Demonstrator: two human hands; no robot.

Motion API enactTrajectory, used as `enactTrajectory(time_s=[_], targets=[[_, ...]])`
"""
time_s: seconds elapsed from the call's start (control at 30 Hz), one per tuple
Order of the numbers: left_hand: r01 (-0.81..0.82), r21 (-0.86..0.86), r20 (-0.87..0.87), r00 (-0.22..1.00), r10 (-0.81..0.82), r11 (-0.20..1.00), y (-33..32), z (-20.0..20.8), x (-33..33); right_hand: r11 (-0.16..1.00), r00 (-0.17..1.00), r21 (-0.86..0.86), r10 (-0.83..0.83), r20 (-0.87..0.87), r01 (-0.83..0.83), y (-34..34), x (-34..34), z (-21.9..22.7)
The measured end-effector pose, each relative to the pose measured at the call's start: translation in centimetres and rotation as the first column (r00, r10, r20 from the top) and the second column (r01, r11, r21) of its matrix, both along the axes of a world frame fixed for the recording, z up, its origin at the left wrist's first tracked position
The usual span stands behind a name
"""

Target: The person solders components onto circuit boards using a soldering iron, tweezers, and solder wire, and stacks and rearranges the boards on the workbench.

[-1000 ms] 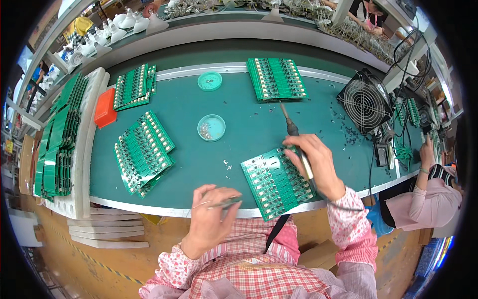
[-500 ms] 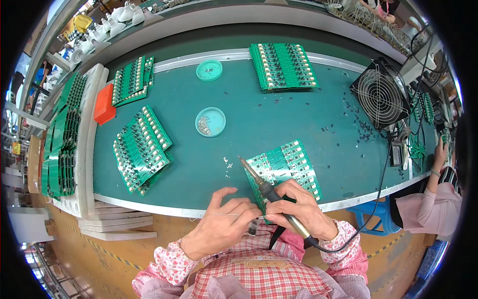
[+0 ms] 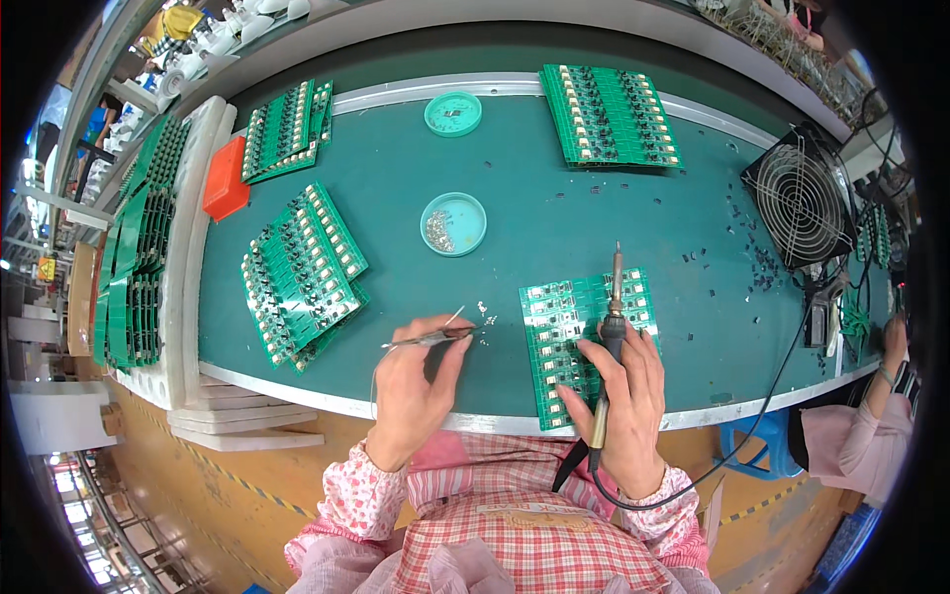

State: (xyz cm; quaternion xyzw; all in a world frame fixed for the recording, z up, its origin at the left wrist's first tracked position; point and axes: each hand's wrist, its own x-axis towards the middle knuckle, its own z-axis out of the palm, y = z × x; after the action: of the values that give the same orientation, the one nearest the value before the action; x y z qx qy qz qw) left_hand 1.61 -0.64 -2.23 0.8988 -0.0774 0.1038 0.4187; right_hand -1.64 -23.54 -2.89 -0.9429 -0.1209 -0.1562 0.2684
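My left hand (image 3: 408,396) pinches a pair of tweezers (image 3: 431,339) over the bench, their tips beside a few tiny pale components (image 3: 486,315). A thin wire, which looks like solder, also runs through that hand. My right hand (image 3: 635,408) is wrapped round a soldering iron (image 3: 615,322), its metal tip pointing away from me. Beneath the iron and that hand lies a green circuit board panel (image 3: 554,342) with rows of pale and black parts; the hand covers its near right portion. The iron's black cable (image 3: 727,463) loops off to the right.
Stacked circuit panels (image 3: 302,282) lie at left, with more at back left and back right (image 3: 614,119). Two round turquoise dishes (image 3: 481,234) stand mid-bench. An orange box (image 3: 228,180) sits at left, a black fan (image 3: 798,203) at right among scattered black bits. Another person's arm (image 3: 871,406) shows far right.
My hands have moved apart. The left went forward to the tiny components with tweezers now visible; the right shifted over the board, and the iron swung from pointing left to pointing straight away.
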Motion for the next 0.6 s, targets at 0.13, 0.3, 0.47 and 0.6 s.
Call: enactTrajectory(time_s=[0.13, 0.3, 0.47, 0.6], targets=[[0.034, 0.008, 0.038, 0.999, -0.035, 0.999, 0.19, -0.75, 0.19, 0.999, 1.0, 0.04, -0.009, 0.005, 0.009, -0.25, -0.13, -0.31], [0.039, -0.009, 0.022, 0.999, -0.038, 0.999, 0.45, -1.1, 0.03, 0.999, 1.0, 0.032, -0.01, 0.007, 0.01, -0.18, -0.06, -0.33], [0.049, 0.022, 0.055, 0.997, -0.05, 0.999, 0.43, -1.09, 0.06, 0.999, 1.0, 0.029, -0.012, 0.003, 0.012, -0.26, -0.04, -0.37], [0.041, 0.033, 0.063, 0.997, -0.043, 0.999, 0.3, -1.05, 0.09, 1.0, 1.0, 0.031, -0.003, -0.001, 0.003, -0.3, -0.04, -0.3]])
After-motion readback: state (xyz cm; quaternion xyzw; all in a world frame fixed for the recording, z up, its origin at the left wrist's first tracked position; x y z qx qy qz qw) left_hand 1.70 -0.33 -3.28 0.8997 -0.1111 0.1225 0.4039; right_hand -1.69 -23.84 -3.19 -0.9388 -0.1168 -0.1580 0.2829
